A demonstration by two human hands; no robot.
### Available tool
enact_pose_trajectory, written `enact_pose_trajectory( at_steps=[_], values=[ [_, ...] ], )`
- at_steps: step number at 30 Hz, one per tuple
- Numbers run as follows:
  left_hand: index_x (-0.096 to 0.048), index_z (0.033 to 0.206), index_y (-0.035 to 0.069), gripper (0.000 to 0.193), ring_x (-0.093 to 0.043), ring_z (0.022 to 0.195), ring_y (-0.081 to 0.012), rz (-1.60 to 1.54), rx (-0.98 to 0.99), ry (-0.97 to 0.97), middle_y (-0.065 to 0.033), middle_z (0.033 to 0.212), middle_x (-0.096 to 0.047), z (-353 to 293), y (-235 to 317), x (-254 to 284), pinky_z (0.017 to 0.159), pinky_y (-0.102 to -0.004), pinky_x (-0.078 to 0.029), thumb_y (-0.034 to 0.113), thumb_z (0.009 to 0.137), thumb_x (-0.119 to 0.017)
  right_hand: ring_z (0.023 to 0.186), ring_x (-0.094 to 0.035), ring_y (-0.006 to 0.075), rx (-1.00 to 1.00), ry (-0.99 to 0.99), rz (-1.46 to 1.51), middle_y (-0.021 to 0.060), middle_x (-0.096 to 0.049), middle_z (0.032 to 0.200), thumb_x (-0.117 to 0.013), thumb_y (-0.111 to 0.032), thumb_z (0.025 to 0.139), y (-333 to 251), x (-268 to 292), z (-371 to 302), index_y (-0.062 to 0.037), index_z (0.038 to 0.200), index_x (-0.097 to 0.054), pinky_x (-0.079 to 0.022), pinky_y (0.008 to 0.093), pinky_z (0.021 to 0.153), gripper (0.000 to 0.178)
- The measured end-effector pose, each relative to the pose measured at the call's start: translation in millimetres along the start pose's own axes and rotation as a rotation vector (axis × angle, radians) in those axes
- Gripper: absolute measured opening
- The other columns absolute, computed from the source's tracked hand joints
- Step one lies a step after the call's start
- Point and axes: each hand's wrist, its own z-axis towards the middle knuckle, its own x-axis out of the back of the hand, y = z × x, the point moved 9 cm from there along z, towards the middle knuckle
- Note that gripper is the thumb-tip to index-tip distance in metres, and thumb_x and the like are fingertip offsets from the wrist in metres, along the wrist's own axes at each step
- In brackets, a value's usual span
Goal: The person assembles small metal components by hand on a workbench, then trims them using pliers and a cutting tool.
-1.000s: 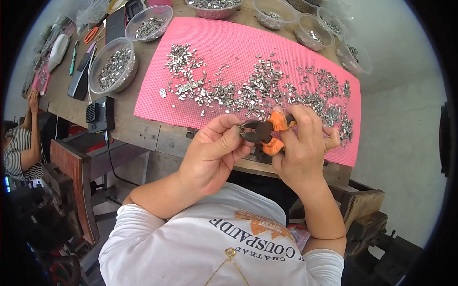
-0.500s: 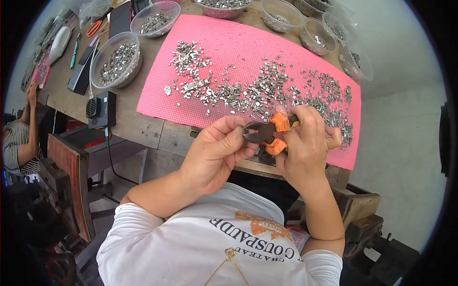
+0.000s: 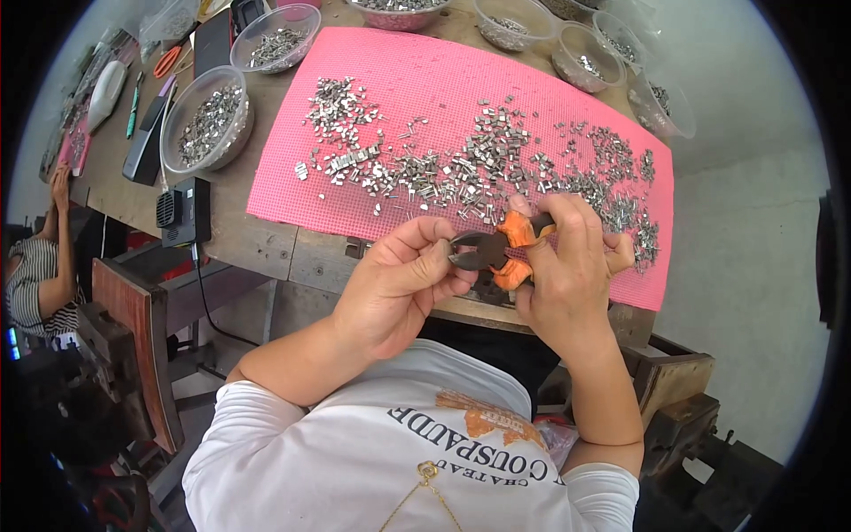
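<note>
My right hand (image 3: 567, 266) is closed round a pair of pliers (image 3: 477, 252) with dark jaws and orange-wrapped handles. The jaws point left, to the fingertips of my left hand (image 3: 399, 284). That hand is closed in a pinch of thumb and forefinger right at the jaw tips; whatever sits between them is too small and hidden to name. Both hands are over the near edge of a pink textured mat (image 3: 381, 62). Small silvery metal pieces (image 3: 496, 146) lie scattered over the mat in loose heaps, some close beyond the pliers.
Clear plastic bowls of metal pieces stand round the mat, one bowl (image 3: 208, 120) at its left, others along the back. A small black box (image 3: 184, 211) with a cable sits on the wooden table (image 3: 257, 248). At far left are another person's hands (image 3: 60, 188) and a wooden chair (image 3: 131, 346).
The view has shifted slightly, so the table and mat sit a little further left. My hands and the pliers keep nearly the same pose, the left fingertips still at the jaws.
</note>
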Motion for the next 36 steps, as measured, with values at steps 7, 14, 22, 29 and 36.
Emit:
enact_pose_trajectory(
  at_steps=[7,14,22,29,36],
  values=[
    [-0.057,0.112,0.006,0.014,-0.068,0.090,-0.0155,0.039,0.056,-0.019,-0.0071,0.104,-0.066,3.0,-7.1,4.9,0.083,-0.0283,-0.057,0.010,0.099,-0.058,0.114,-0.052,0.0178,0.014,-0.049,0.002,0.0029,-0.056,0.114,-0.064,-0.010,0.072,3.1,-5.0,-5.3,-0.0092,0.118,-0.066,-0.022,0.0411,0.086,0.046],
    [-0.057,0.111,0.006,0.013,-0.069,0.088,-0.0160,0.010,0.052,0.037,-0.0071,0.101,-0.067,2.6,-7.7,6.5,0.081,-0.0280,-0.058,0.010,0.098,-0.058,0.113,-0.053,0.0184,-0.002,-0.072,0.024,0.0031,-0.056,0.113,-0.065,-0.010,0.072,2.7,-4.9,-6.6,-0.0084,0.106,-0.071,-0.022,0.0415,0.086,0.035],
    [-0.055,0.112,0.005,0.014,-0.069,0.090,-0.0167,0.078,0.086,-0.002,-0.0071,0.102,-0.066,1.4,-11.4,8.8,0.081,-0.0280,-0.058,0.008,0.099,-0.057,0.115,-0.052,0.0184,0.034,-0.019,-0.037,0.0029,-0.056,0.114,-0.063,-0.010,0.075,3.1,0.0,-3.3,-0.0086,0.113,-0.068,-0.022,0.0412,0.086,0.039],
    [-0.054,0.112,0.005,0.013,-0.069,0.089,-0.0166,0.090,0.083,-0.008,-0.0072,0.102,-0.065,2.7,-11.8,9.8,0.081,-0.0282,-0.058,0.007,0.099,-0.055,0.115,-0.052,0.0188,0.010,-0.073,-0.012,0.0037,-0.056,0.114,-0.062,-0.011,0.076,1.8,-8.0,-9.2,-0.0082,0.113,-0.068,-0.022,0.0424,0.089,0.038],
    [-0.055,0.111,0.005,0.012,-0.069,0.088,-0.0163,0.047,0.068,0.037,-0.0074,0.101,-0.066,0.9,-12.7,11.7,0.081,-0.0281,-0.058,0.008,0.099,-0.056,0.111,-0.053,0.0187,0.008,-0.039,0.001,0.0042,-0.057,0.111,-0.063,-0.012,0.072,-1.8,-8.0,-8.8,-0.0055,0.097,-0.070,-0.022,0.0417,0.088,0.027]
  ],
)
